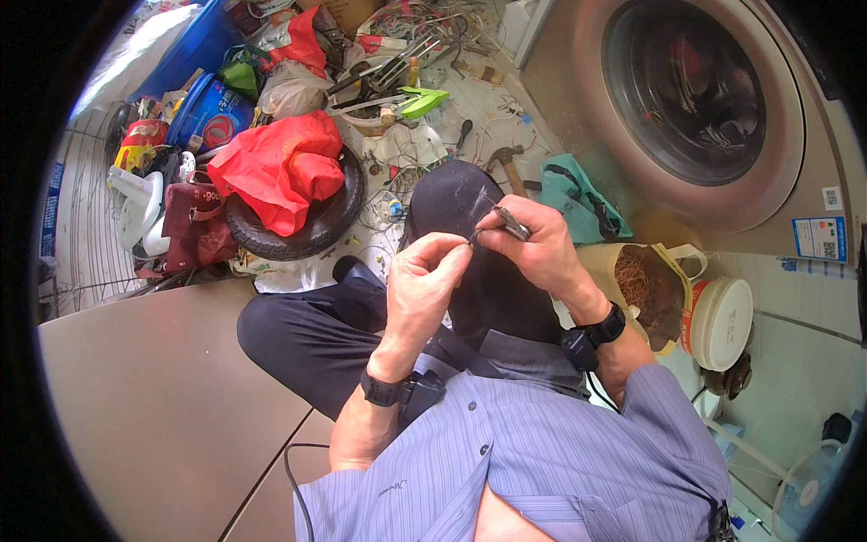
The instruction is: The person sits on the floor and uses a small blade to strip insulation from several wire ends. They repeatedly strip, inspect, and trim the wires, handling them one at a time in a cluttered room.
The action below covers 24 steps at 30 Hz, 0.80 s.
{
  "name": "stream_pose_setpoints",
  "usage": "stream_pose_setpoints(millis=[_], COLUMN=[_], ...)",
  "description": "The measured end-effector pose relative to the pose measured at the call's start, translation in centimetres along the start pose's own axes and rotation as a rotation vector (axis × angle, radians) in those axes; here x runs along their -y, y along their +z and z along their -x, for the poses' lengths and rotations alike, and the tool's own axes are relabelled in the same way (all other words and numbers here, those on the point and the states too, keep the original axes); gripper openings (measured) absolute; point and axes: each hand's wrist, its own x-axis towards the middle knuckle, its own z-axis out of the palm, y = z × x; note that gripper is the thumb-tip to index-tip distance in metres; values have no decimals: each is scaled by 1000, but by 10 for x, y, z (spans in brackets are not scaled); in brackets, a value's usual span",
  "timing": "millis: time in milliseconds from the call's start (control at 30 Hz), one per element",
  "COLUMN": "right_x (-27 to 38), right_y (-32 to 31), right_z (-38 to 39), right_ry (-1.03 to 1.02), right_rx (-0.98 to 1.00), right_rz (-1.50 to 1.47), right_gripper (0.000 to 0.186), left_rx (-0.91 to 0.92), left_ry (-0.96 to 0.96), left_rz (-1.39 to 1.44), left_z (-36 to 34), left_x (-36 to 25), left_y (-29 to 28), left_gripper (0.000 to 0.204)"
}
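Note:
Both of my hands are close together above my dark-trousered knee [456, 194]. My left hand [423, 280] is closed in a pinch of thumb and forefinger on a thin dark strand that looks like a wire [473, 238]. My right hand [540, 248] is wrapped round a small grey metal tool [513, 224]; its exact kind is partly hidden by the fingers. The right thumb and forefinger meet the strand's other side, almost touching the left fingertips. Fine pale threads lie on the knee beyond the tool.
Ahead lie a hammer [509, 170], a teal plastic bag [582, 194] and tangled wires. At left, a red bag [280, 167] covers a black tyre [312, 239]. A washing machine [578, 108], a bag of coppery wire [673, 262] and a white bucket [722, 323] stand right.

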Motion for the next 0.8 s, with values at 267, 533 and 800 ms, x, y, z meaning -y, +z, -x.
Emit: stream_pose_setpoints(millis=[267, 533, 800], right_x=[6, 14, 10], right_y=[12, 4, -1], right_z=[6, 26, 22], right_ry=[-162, 405, 268], right_rx=[-311, -108, 2], right_rz=[105, -234, -49], right_gripper=[12, 13, 12], left_rx=[-52, 10, 27], left_ry=[-67, 19, 136], left_rz=[84, -20, -287], left_z=[3, 2, 5], left_x=[-1, 9, 6], left_y=[8, 13, 7], left_gripper=[12, 11, 11])
